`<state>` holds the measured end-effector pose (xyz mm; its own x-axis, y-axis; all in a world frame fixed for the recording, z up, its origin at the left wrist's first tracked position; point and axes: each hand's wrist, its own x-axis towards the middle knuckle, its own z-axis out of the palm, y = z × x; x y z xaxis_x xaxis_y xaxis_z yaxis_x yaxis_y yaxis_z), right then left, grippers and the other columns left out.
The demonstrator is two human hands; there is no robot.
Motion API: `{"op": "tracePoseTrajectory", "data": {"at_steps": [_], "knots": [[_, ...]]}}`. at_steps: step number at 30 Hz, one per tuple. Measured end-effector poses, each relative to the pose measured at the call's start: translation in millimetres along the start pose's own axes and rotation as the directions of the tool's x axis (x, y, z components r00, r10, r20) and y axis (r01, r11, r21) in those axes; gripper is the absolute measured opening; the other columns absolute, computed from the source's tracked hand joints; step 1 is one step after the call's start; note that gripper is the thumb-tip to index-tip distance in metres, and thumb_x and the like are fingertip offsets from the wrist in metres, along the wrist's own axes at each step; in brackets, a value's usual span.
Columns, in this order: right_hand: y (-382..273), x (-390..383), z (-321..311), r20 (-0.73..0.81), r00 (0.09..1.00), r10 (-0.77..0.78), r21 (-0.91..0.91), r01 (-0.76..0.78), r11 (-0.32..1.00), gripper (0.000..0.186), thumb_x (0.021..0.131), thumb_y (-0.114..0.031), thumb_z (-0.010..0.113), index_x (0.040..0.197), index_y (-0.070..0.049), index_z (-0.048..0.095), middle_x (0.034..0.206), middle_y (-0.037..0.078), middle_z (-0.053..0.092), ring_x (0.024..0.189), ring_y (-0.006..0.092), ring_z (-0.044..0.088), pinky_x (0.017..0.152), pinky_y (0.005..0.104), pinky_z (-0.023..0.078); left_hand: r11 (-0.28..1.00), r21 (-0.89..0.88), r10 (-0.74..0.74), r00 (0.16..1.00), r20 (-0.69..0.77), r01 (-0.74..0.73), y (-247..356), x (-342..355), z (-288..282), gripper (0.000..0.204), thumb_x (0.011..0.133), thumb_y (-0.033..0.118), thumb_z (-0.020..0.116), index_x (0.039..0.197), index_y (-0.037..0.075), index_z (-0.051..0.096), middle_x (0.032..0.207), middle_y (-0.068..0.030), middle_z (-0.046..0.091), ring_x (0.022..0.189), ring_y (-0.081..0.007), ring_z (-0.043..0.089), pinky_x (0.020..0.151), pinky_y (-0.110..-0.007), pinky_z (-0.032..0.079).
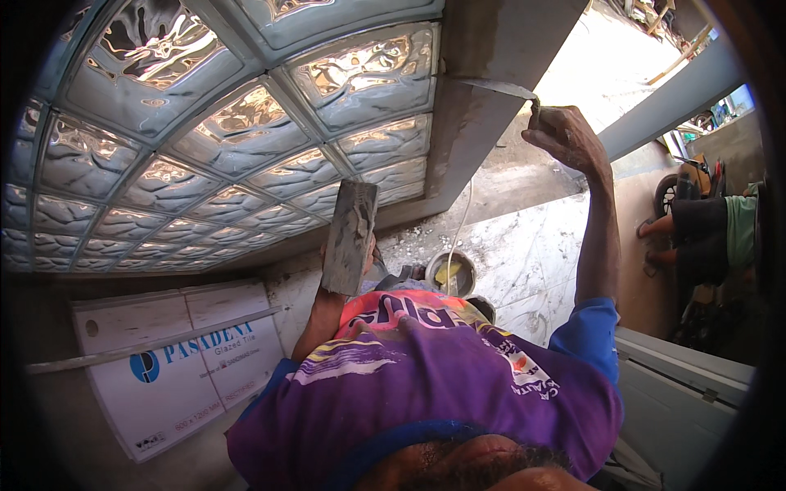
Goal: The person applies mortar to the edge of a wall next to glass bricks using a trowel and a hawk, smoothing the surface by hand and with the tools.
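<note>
Head view: at upper right, the fingers of the right hand [566,139] grasp a trowel [495,87], blade against the grey wall edge [475,121]; mid-frame, the left hand [371,247], mostly hidden, grips a grey board [350,237]. The glass blocks [221,131], upper left, look fully set; the patchy edge seems unfinished. White cartons [184,380], lower left, carry legible lettering and a round blue logo [145,367]; the purple shirt [442,385] is printed too.

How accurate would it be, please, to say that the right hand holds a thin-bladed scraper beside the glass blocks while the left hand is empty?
One part is wrong: the left hand is not empty; the head view shows it holding a grey rectangular board. The right hand does hold a thin-bladed scraper beside the glass blocks.
</note>
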<state>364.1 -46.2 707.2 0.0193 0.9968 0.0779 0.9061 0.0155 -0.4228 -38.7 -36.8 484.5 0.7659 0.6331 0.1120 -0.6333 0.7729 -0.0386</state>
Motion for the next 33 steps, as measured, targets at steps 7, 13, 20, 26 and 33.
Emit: {"op": "tracePoseTrajectory", "data": {"at_steps": [7,13,20,26,33], "knots": [[0,-2,-25,-0.086,0.996,-0.024,0.054,0.029,0.998,0.027,0.076,-0.026,0.067,0.073,0.0,0.064,0.052,0.007,0.052,0.047,0.0162,0.045,0.05,0.0347,0.039,0.996,-0.077,-0.042,0.999,0.012,0.043,2,1,5,0.054,0.091,0.033,0.046,0.133,0.0,0.036,0.129,-0.017,0.044,0.109,-0.0342,0.052,0.067,-0.048,0.053],[-20,-15,9,-0.028,0.997,0.074,0.478,-0.052,0.877,0.031,0.075,-0.03,0.067,0.07,0.0,0.061,0.051,0.003,0.048,0.047,0.0129,0.047,0.048,0.0296,0.039,0.997,-0.054,-0.053,0.997,0.06,0.057,3,6,-6,0.056,0.09,0.031,0.047,0.135,0.001,0.035,0.129,-0.0163,0.045,0.111,-0.0338,0.051,0.066,-0.049,0.053],[-23,-11,65,0.205,0.977,0.049,0.82,-0.199,0.536,0.027,0.078,-0.026,0.068,0.072,-0.001,0.059,0.057,0.005,0.053,0.052,0.0131,0.053,0.05,0.0278,0.043,0.997,-0.035,-0.066,0.996,0.057,0.068,1,12,2,0.052,0.09,0.026,0.047,0.135,0.001,0.035,0.128,-0.0166,0.046,0.107,-0.0332,0.052,0.063,-0.047,0.053],[4,11,40,0.204,0.978,-0.054,0.821,-0.141,0.553,0.031,0.077,-0.03,0.065,0.074,0.0,0.061,0.056,0.007,0.054,0.046,0.0137,0.053,0.045,0.0262,0.043,0.999,-0.015,-0.043,0.998,-0.047,0.042,2,5,0,0.054,0.088,0.029,0.051,0.134,0.006,0.037,0.13,-0.0157,0.044,0.106,-0.0323,0.052,0.062,-0.045,0.053],[21,-13,56,0.209,0.973,0.099,0.855,-0.231,0.464,0.029,0.076,-0.029,0.066,0.076,0.0,0.063,0.056,0.006,0.054,0.045,0.0144,0.051,0.045,0.0256,0.041,0.993,-0.057,-0.097,0.994,0.044,0.099,10,1,-14,0.063,0.083,0.033,0.059,0.135,0.007,0.036,0.132,-0.0136,0.043,0.113,-0.0314,0.05,0.064,-0.045,0.054]]}}
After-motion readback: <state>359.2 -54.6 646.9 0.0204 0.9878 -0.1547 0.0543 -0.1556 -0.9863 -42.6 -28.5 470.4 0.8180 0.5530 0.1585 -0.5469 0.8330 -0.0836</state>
